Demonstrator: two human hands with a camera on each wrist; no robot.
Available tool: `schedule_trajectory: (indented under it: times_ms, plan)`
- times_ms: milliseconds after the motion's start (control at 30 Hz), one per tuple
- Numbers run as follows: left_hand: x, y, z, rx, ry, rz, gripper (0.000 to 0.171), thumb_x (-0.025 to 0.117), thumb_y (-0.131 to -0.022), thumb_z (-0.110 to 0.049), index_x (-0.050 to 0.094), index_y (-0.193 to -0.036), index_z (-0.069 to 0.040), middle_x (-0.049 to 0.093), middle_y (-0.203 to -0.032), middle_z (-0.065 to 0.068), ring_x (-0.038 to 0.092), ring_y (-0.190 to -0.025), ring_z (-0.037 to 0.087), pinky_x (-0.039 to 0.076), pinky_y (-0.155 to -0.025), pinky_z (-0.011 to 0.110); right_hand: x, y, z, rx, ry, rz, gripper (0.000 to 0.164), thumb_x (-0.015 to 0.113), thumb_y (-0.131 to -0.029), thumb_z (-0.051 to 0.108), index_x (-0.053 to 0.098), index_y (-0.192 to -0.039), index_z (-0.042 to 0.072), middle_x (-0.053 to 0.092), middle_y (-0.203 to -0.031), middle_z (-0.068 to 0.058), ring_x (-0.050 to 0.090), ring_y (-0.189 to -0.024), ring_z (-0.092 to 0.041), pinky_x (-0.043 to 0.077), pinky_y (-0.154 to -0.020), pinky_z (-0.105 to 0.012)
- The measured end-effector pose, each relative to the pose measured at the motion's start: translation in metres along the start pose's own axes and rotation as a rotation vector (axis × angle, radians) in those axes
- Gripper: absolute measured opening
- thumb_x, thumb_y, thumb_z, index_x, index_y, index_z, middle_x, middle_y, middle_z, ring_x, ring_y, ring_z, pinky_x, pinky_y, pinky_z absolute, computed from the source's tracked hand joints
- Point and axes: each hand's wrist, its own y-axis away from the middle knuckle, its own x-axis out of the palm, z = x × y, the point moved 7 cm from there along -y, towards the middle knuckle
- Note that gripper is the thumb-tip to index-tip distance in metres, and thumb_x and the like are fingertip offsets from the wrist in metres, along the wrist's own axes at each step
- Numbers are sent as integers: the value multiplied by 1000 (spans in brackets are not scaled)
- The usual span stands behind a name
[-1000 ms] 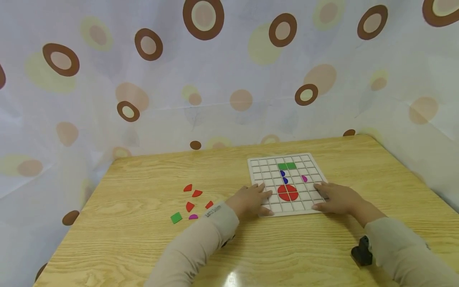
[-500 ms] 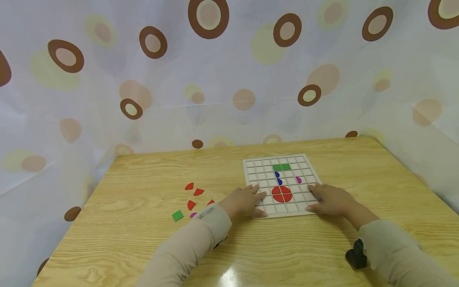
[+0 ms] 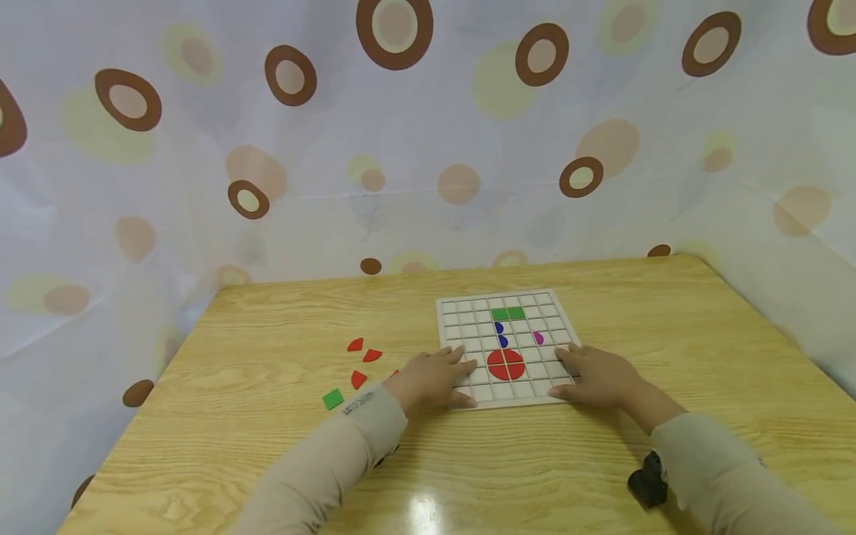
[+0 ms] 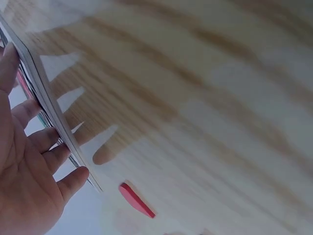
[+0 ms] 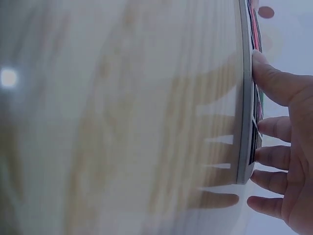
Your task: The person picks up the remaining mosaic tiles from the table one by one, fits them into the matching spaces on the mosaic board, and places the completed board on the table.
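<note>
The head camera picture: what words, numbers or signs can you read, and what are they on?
"Let's Slim", as best I can tell: small, slightly blurred dark letters near the cuff of the left sleeve.
No other words or numbers are readable; I see none on the board.

Even, bright light fills the head view, with white glare [image 3: 424, 513] on the wooden tabletop [image 3: 535, 461]. Both wrist views look hazy, the tabletop's grain blurred; finger-shaped dark patches [image 4: 105, 152] show beside the left hand [image 4: 29, 176] and right hand [image 5: 300, 161], and the right view catches a round glare spot [image 5: 8, 78].
</note>
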Motion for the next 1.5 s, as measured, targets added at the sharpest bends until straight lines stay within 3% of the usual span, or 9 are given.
schedule_trajectory:
  times_ms: [433,1033,1500]
  plan:
    - [15,8,15,-13,2,33,69,44,-76,-60,23,-136,-32,13,-142,-5,12,-128,15,17,-99,42,6,8,4,-71,-63,3,71,51,-79,51,42,-124,-3,39,-126,-23,33,-115,-40,28,-90,-50]
    - [11,25,24,-14,20,43,68,44,-77,-58,22,-136,-32,11,-143,-6,9,-129,16,17,-99,43,-1,11,13,-152,-87,24,63,55,-79,44,44,-125,1,39,-127,-20,34,-114,-40,29,-89,-51]
    - [6,29,30,-14,-17,32,68,45,-77,-58,25,-136,-29,13,-142,-4,12,-128,17,19,-98,43,-4,10,20,-210,-129,3,59,57,-78,42,50,-119,1,44,-123,-19,38,-113,-36,30,-89,-49]
